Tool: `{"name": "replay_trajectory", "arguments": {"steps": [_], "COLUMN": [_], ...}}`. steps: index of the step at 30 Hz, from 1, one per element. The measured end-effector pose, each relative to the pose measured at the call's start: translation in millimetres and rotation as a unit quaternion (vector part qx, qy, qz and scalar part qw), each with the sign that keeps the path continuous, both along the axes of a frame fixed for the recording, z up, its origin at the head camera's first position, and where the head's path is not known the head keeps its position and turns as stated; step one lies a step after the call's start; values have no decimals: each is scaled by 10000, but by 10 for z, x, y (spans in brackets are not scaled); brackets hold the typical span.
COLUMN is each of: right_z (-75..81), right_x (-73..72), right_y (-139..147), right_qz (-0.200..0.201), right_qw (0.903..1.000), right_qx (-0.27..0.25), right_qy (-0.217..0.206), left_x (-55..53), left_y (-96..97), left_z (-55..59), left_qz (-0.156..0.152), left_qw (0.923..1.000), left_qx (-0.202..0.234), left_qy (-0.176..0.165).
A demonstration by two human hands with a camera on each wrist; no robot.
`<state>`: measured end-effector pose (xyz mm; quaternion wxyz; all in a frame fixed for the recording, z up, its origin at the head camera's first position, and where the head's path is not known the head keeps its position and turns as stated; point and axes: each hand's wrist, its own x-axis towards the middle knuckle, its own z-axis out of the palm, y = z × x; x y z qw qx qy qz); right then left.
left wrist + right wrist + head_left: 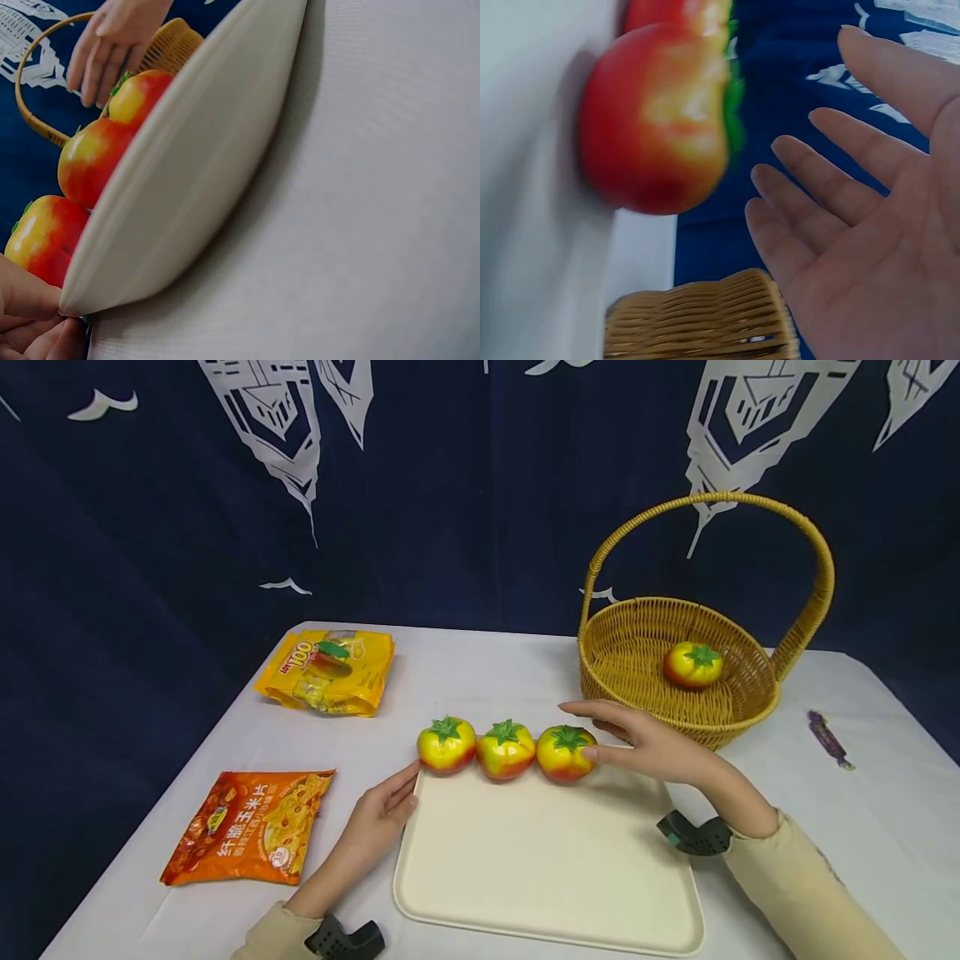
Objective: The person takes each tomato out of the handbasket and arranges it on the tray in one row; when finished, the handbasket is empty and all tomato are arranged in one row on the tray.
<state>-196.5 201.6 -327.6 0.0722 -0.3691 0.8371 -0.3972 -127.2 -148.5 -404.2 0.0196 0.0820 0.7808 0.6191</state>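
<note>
A cream tray (547, 868) lies on the table with three yellow-red tomatoes (506, 750) lined up along its far edge, each with a green leafy top. My left hand (378, 814) pinches the tray's far left corner; in the left wrist view its thumb (30, 289) is on one side of the rim and its fingers below. My right hand (648, 743) reaches over the far right of the tray with fingers spread, close beside the rightmost tomato (564, 758). In the right wrist view, that palm (877, 247) is bare and faces the tomato (656, 124).
A wicker basket (626, 652) with a tall handle stands behind my right hand, with another tomato (692, 664) inside. To its right lies a purple wrapped candy (828, 739). On the left are a yellow snack bag (330, 672) and an orange snack bag (247, 827).
</note>
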Motion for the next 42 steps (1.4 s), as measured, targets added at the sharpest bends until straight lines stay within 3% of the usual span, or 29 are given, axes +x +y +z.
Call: {"name": "replay_trajectory", "arguments": {"steps": [8,12,18,21,25,28,30,36,42], "right_z": [232,386,670,793,901,918,891,747,629], "right_x": [125,114,55,-1,-127,-252,-340,-506,-642], "right_y": [12,38,140,233,392,546,655,922,1092], "right_qz": [252,289,222,15,-828,-1440,-1551,-1413,-1435], "right_qw": [9945,9880,9803,9739,9704,9672,9625,9416,9259], "right_qx": [-1012,-1497,-1960,-2263,-2250,-2072,-2223,-2969,-3322], "right_qy": [-61,-240,53,154,277,307,101,-724,-1083], "left_x": [-7,3,14,6,8,12,12,26,28], "left_y": [13,-2,-12,-5,-5,-9,-14,-19,-11], "left_z": [-22,-32,-45,-44,-48,-44,-43,-26,-19], "left_qz": [-89,-60,-21,-31,-15,-31,-33,-31,-102], "left_qw": [10000,9999,9999,9999,10000,10000,10000,10000,9998], "left_qx": [9,-7,-19,-4,58,54,44,54,104], "left_qy": [33,82,117,110,48,52,44,8,135]}}
